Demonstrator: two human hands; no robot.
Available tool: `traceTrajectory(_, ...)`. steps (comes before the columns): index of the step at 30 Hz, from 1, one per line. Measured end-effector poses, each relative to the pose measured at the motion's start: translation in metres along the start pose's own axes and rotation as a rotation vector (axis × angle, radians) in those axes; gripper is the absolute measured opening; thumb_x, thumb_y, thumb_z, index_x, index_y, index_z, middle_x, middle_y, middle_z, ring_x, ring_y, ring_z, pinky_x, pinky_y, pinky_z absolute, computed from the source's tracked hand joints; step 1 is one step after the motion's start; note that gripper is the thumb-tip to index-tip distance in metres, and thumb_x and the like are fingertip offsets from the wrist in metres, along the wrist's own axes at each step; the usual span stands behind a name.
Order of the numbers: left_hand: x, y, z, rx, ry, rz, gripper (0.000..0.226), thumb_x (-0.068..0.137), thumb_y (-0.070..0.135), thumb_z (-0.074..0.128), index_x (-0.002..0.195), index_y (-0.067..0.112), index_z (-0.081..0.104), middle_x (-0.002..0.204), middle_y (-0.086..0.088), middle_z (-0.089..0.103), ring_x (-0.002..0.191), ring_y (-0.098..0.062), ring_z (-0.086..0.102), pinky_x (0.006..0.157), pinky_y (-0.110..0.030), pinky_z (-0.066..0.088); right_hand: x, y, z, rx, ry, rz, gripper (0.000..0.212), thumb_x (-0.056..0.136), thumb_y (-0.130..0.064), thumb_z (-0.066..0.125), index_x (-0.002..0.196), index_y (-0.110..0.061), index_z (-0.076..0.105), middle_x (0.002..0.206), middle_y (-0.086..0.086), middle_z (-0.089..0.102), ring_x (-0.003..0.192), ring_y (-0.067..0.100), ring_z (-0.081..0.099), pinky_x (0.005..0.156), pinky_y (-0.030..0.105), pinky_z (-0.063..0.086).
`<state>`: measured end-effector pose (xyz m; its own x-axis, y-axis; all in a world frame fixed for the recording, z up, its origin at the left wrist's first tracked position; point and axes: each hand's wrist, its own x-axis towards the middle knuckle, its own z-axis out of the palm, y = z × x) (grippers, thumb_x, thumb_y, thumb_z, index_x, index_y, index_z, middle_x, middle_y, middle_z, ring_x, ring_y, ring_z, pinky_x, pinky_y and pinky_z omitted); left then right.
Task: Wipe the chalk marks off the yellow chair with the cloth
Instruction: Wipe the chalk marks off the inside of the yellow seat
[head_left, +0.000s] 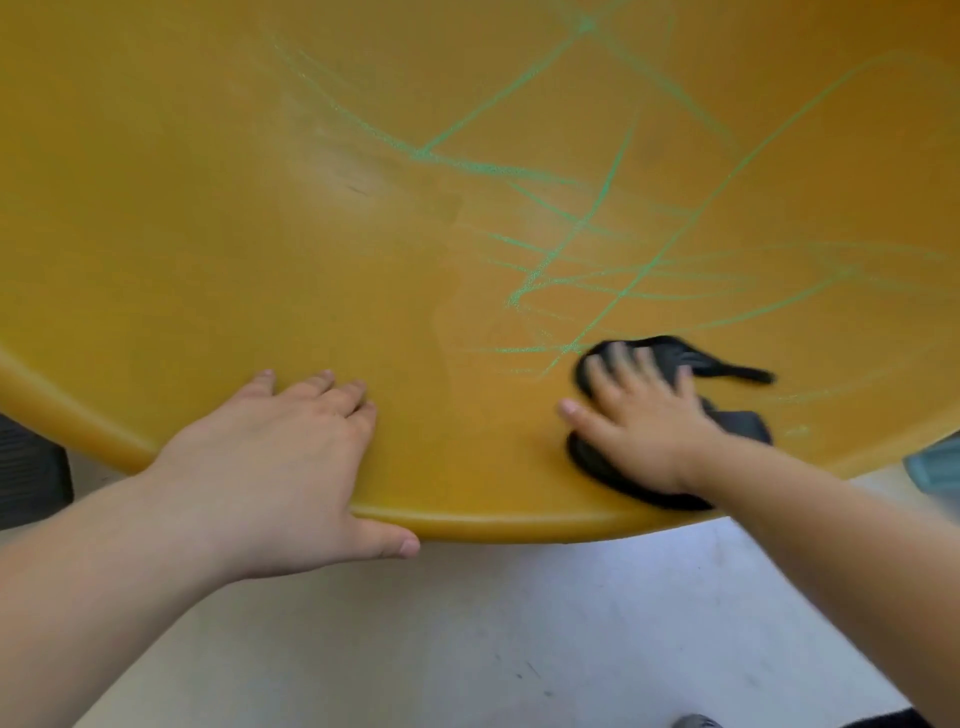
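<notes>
Head view: the yellow chair (208, 234) fills the upper frame, its rounded front rim curving above a pale floor (467, 623). Green chalk marks (587, 223) criss-cross the seat's middle and right side, the nearest lines ending just beside my right fingertips. My left hand (280, 467) lies flat on the seat near the rim, fingers straight and close together, thumb against the rim's front edge. My right hand (644, 415), blurred, presses down with fingers spread wide on the black cloth (670, 351), which sits bunched on the seat at the front right, one end trailing out to the right.
</notes>
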<state>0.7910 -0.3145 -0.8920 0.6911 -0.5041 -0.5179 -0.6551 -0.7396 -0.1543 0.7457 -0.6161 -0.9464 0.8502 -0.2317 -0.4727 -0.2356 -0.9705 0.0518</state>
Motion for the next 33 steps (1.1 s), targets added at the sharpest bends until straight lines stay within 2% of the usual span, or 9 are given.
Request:
traceTrajectory(4, -0.001, 0.001, 0.000, 0.004, 0.015, -0.011, 0.127, 0.059, 0.101, 0.021, 0.156, 0.019, 0.012, 0.166, 0.003, 0.003, 0.152, -0.016, 0.006, 0.122, -0.046, 0.013, -0.044, -0.085, 0.009, 0.122, -0.034, -0.522, 0.106, 0.077, -0.091, -0.002, 0.164, -0.030, -0.003, 0.171, -0.006, -0.015, 0.156, 0.014, -0.018, 0.125, 0.048, -0.015)
traceTrajectory(7, -0.005, -0.001, -0.001, -0.005, 0.030, -0.036, 0.131, 0.056, 0.103, 0.021, 0.156, 0.019, 0.012, 0.166, 0.004, 0.003, 0.152, -0.015, 0.006, 0.122, -0.044, 0.014, -0.052, -0.086, 0.008, 0.136, -0.061, -0.620, 0.097, 0.082, -0.086, -0.001, 0.163, -0.033, -0.006, 0.170, -0.007, -0.018, 0.156, 0.011, -0.020, 0.125, 0.041, -0.015)
traceTrajectory(11, -0.012, -0.010, -0.002, 0.016, 0.053, -0.070, 0.135, 0.051, 0.104, 0.019, 0.156, 0.019, 0.015, 0.166, 0.003, 0.006, 0.152, -0.016, 0.007, 0.121, -0.044, 0.016, 0.008, -0.030, 0.004, 0.059, 0.044, -0.236, 0.126, 0.060, -0.097, -0.019, 0.164, -0.027, -0.005, 0.171, 0.010, -0.014, 0.158, 0.023, -0.012, 0.128, 0.050, -0.002)
traceTrajectory(16, -0.016, -0.016, -0.003, 0.054, 0.049, -0.084, 0.136, 0.050, 0.105, 0.019, 0.155, 0.019, 0.018, 0.165, 0.005, 0.008, 0.151, -0.013, 0.007, 0.121, -0.048, 0.013, 0.049, 0.005, -0.006, 0.066, 0.113, 0.164, 0.118, 0.069, -0.091, -0.012, 0.165, -0.023, -0.001, 0.171, 0.014, -0.010, 0.158, 0.034, -0.010, 0.124, 0.060, -0.008)
traceTrajectory(18, -0.016, -0.018, -0.003, 0.050, 0.045, -0.089, 0.136, 0.050, 0.105, 0.021, 0.155, 0.018, 0.019, 0.165, 0.005, 0.009, 0.151, -0.012, 0.007, 0.121, -0.047, 0.013, 0.046, -0.027, -0.004, 0.097, 0.102, 0.059, 0.113, 0.071, -0.089, -0.010, 0.165, -0.026, 0.001, 0.172, 0.007, -0.012, 0.158, 0.030, -0.013, 0.124, 0.059, -0.011)
traceTrajectory(23, -0.014, -0.018, -0.004, 0.021, 0.047, -0.088, 0.136, 0.048, 0.104, 0.024, 0.155, 0.020, 0.019, 0.165, 0.006, 0.010, 0.151, -0.011, 0.008, 0.121, -0.045, 0.014, -0.011, -0.122, 0.001, 0.190, 0.028, -0.607, 0.097, 0.083, -0.085, 0.006, 0.164, -0.032, 0.003, 0.172, -0.006, -0.009, 0.157, 0.015, -0.013, 0.124, 0.046, -0.015)
traceTrajectory(25, -0.015, -0.018, -0.004, 0.019, 0.041, -0.081, 0.136, 0.049, 0.104, 0.024, 0.156, 0.020, 0.017, 0.165, 0.006, 0.008, 0.151, -0.011, 0.007, 0.121, -0.045, 0.013, -0.021, -0.126, 0.002, 0.207, -0.018, -0.699, 0.091, 0.087, -0.082, 0.009, 0.164, -0.033, 0.002, 0.171, -0.009, -0.011, 0.156, 0.010, -0.015, 0.124, 0.040, -0.016)
traceTrajectory(30, -0.019, -0.023, 0.002, 0.082, 0.009, -0.045, 0.133, 0.057, 0.102, 0.017, 0.157, 0.016, 0.001, 0.166, 0.003, -0.003, 0.152, -0.013, 0.000, 0.122, -0.047, 0.006, 0.030, -0.078, -0.016, 0.259, -0.053, -0.222, 0.072, 0.098, -0.071, 0.007, 0.163, -0.038, 0.004, 0.171, -0.001, -0.018, 0.157, 0.016, -0.018, 0.124, 0.050, -0.016)
traceTrajectory(33, -0.018, -0.022, 0.003, 0.106, 0.007, -0.039, 0.129, 0.061, 0.100, 0.017, 0.157, 0.015, 0.000, 0.166, 0.000, -0.005, 0.152, -0.015, -0.001, 0.122, -0.048, 0.006, 0.065, -0.027, -0.018, 0.205, 0.103, 0.158, 0.092, 0.089, -0.082, -0.001, 0.165, -0.030, 0.004, 0.171, 0.009, -0.015, 0.158, 0.026, -0.014, 0.123, 0.059, -0.014)
